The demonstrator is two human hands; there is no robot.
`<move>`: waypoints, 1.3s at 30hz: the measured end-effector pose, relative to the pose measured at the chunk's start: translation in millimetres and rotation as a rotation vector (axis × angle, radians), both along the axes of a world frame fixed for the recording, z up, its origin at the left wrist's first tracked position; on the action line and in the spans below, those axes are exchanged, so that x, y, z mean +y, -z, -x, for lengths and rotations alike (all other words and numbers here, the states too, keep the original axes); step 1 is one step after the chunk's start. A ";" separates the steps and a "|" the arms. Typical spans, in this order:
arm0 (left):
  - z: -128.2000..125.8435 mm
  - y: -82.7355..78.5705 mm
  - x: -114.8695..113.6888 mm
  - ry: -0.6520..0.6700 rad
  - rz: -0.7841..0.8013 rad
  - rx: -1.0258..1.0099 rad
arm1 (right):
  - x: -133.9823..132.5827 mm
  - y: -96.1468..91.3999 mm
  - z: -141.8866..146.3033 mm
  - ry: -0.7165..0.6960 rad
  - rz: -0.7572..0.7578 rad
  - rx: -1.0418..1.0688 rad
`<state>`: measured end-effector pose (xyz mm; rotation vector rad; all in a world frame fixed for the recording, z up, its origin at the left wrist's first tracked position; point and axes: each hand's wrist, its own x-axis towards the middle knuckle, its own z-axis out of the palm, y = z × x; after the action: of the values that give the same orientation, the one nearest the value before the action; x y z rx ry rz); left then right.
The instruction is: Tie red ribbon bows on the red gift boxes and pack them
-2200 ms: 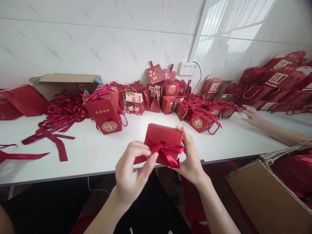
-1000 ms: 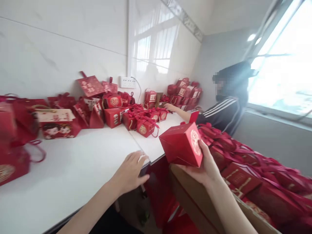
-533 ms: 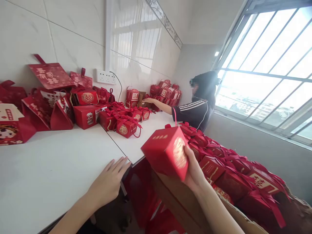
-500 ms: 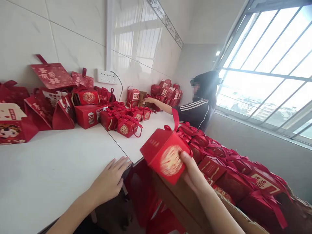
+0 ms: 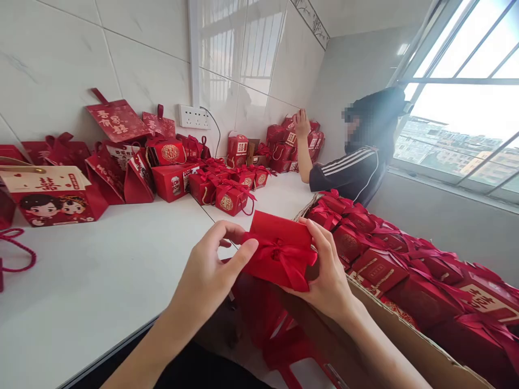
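A small red gift box (image 5: 275, 237) with a red ribbon bow on its front is held between both my hands, over the gap between the white table (image 5: 101, 281) and a cardboard carton. My left hand (image 5: 208, 278) pinches the ribbon at the box's left side with thumb and forefinger. My right hand (image 5: 328, 273) cups the box from the right and below. The carton (image 5: 389, 329) at my right is heaped with several similar red ribboned boxes (image 5: 377, 265).
Red gift boxes and bags (image 5: 170, 173) line the tiled wall at the back of the table; a cartoon-couple box (image 5: 52, 197) stands far left. A person in a black striped top (image 5: 357, 167) reaches to a stack of red boxes (image 5: 292, 140) in the corner. A window is at right.
The box was in my right hand alone over the carton, my left hand flat on the table edge. Now both hands hold it, left fingers on the ribbon. The other person's hand has risen to the corner stack.
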<state>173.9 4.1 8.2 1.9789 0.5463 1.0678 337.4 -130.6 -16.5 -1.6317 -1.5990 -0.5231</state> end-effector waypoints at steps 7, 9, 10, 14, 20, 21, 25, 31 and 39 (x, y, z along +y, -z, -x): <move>-2.7 8.4 -34.2 0.039 -0.671 -0.337 | -6.6 -2.7 2.8 0.010 -0.038 0.009; -3.8 11.0 -38.7 0.093 -0.732 -0.333 | -8.9 -3.5 2.8 0.012 -0.059 0.007; -4.4 12.2 -40.0 0.111 -0.749 -0.331 | -10.2 -3.4 2.5 0.012 -0.070 0.004; -6.6 15.2 -43.0 0.154 -0.744 -0.339 | -16.1 -1.5 0.0 0.010 -0.096 -0.009; -9.3 13.3 -48.2 0.152 -0.673 -0.335 | -21.6 -1.1 -2.9 0.025 -0.095 -0.004; -9.6 12.6 -48.8 0.151 -0.670 -0.338 | -21.9 -1.4 -3.0 0.028 -0.097 -0.007; -10.5 8.9 -50.3 0.135 -0.691 -0.343 | -22.4 -1.5 -3.2 0.019 -0.096 -0.017; -10.3 5.5 -52.2 0.076 -0.734 -0.332 | -23.1 0.5 -5.6 0.015 -0.109 -0.020; -5.4 4.3 -54.2 0.085 -0.742 -0.295 | -22.2 -1.0 -6.7 -0.030 -0.147 -0.041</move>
<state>179.3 -50.1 3.9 2.3580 -0.1263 1.6290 344.0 -152.8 -15.6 -1.4946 -1.5742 -0.6466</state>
